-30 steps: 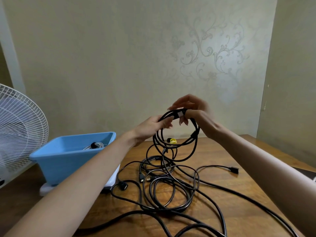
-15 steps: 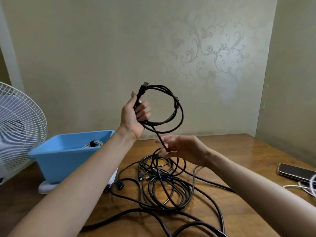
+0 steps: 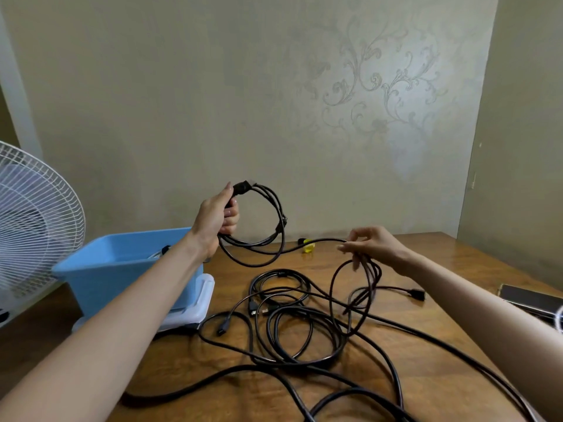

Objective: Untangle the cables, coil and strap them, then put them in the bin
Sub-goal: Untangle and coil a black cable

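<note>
Raised black cable coil [image 3: 282,222] beside open blue bin [image 3: 122,269]; tangled black cables [image 3: 310,324] sprawled flat just right of it.

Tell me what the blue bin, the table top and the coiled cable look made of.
The blue bin: likely moulded plastic, matt even colour, rounded rim. The table top: wood or wood veneer, varnished; grain and glare show. The coiled cable, in the grip of the left hand: black rubbery or plastic jacket, shiny, bends freely.

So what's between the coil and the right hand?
Head view: one black cable strand runs from the coil in the left hand to the right hand, past a yellow tag, above the table.
</note>
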`<state>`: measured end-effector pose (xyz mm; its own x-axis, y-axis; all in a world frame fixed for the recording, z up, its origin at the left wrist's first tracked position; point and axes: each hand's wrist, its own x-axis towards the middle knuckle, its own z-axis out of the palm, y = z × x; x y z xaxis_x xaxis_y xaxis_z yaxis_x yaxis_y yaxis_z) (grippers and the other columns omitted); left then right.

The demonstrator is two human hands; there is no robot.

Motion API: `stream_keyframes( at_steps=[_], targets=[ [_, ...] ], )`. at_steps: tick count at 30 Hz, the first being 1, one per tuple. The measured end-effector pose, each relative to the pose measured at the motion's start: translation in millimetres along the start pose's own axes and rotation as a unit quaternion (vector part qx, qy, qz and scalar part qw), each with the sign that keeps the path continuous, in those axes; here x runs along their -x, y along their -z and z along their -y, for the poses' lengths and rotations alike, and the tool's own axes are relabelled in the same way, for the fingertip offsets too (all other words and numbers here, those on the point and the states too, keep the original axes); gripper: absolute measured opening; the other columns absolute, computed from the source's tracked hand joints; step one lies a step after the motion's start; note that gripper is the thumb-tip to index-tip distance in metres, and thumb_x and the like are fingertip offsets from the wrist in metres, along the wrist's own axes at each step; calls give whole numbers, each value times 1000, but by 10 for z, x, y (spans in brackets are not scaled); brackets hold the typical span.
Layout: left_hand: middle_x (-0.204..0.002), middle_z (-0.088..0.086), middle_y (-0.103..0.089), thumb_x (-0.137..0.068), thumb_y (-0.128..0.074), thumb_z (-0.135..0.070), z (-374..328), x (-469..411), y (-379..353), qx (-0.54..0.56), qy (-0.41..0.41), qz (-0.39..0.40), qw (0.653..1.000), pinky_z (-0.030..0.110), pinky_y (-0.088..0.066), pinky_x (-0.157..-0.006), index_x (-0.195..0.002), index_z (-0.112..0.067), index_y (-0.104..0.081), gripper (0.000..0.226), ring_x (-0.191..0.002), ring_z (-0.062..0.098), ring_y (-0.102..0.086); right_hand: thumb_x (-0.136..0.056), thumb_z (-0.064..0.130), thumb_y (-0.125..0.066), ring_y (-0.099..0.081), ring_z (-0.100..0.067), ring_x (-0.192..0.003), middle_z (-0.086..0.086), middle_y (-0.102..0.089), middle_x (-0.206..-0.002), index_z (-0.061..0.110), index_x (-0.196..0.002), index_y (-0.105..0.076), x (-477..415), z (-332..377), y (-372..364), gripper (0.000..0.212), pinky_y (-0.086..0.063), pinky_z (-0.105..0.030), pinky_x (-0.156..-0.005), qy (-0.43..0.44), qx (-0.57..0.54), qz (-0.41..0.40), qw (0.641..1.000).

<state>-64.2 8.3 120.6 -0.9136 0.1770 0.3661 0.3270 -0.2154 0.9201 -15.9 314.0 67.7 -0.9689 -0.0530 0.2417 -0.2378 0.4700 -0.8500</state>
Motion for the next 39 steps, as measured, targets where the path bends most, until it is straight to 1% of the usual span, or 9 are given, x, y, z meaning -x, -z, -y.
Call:
stream_keyframes(
  at_steps=[6, 12, 15, 21, 23, 25, 27, 32, 39],
  targets=[
    [-45, -11, -24, -102, -38, -35, -39, 10, 122, -25, -1, -38, 999, 14, -16, -33, -66, -19, -34, 39, -35, 3, -19, -76, 23, -70, -56, -13, -64, -8, -59, -74, 9, -90, -69, 27, -85, 409, 20, -48, -27, -71, -76, -22, 149, 986],
    [-43, -11, -27, -100, -42, -35, -1, 23, 93, -61, -7, -81, 995, 15, -16, -33, -65, -19, -36, 39, -35, 3, -21, -83, 44, -68, -62, -14, -63, 1, -68, -64, 16, -67, -66, -62, -144, 384, 32, -45, -27, -65, -39, 220, -87, 971],
    [-47, -10, -31, -99, -46, -36, 28, 45, -29, -109, -17, -68, 992, 15, -19, -35, -67, -18, -40, 37, -38, 4, -24, -89, 39, -63, -62, -12, -58, 6, -68, -63, 20, -73, -65, -70, 102, 187, 25, -45, -24, -59, 29, 232, -67, 970],
    [-47, -7, -40, -98, -48, -34, -20, 53, -205, -133, -7, 7, 991, 14, -20, -35, -68, -16, -44, 35, -37, 4, -25, -99, 26, -48, -63, -22, -83, -2, -69, -99, 19, -106, -69, 0, 680, -149, 24, -39, -27, -77, 173, 654, 35, 735],
    [-50, -4, -45, -98, -48, -33, -17, 85, -274, -157, 4, 19, 987, 15, -21, -36, -69, -15, -46, 34, -35, 4, -27, -96, 15, -46, -63, -27, -79, -9, -69, -93, 7, -99, -67, -11, 800, -267, 23, -42, -27, -66, 119, 614, -18, 780],
    [-53, -2, -51, -98, -48, -32, -7, 126, -346, -181, 15, 41, 983, 15, -24, -37, -70, -14, -49, 33, -36, 5, -30, -94, 11, -48, -62, -18, -55, -5, -67, -64, 0, -95, -65, -73, 901, -336, 21, -44, -22, -50, -7, 392, -42, 919],
    [-56, 1, -55, -98, -47, -32, 8, 155, -424, -185, 31, 74, 980, 15, -25, -37, -71, -13, -49, 34, -35, 4, -32, -97, 10, -48, -50, -8, -32, 0, -58, -42, -4, -91, -62, -93, 1019, -377, 20, -38, -16, -36, -113, 114, 5, 987],
    [-59, 1, -48, -97, -44, -48, 36, 154, -567, -169, 95, 76, 978, 15, -19, -36, -72, -13, -50, 43, -36, 4, -28, -101, 11, -44, -58, -10, -54, -7, -66, -68, -2, -114, -56, 30, 1190, -543, 22, -42, -19, -52, -60, -64, 101, 991],
    [-49, -8, -31, -91, -37, -63, 92, 178, -662, -26, 133, 135, 981, 16, -7, -36, -54, -23, -40, 55, -37, 4, -19, -87, -3, -61, -59, -13, -38, -17, -69, -72, -1, -84, -63, 120, 1194, -839, 4, -47, -24, -38, 153, 109, -142, 972]
  ],
)
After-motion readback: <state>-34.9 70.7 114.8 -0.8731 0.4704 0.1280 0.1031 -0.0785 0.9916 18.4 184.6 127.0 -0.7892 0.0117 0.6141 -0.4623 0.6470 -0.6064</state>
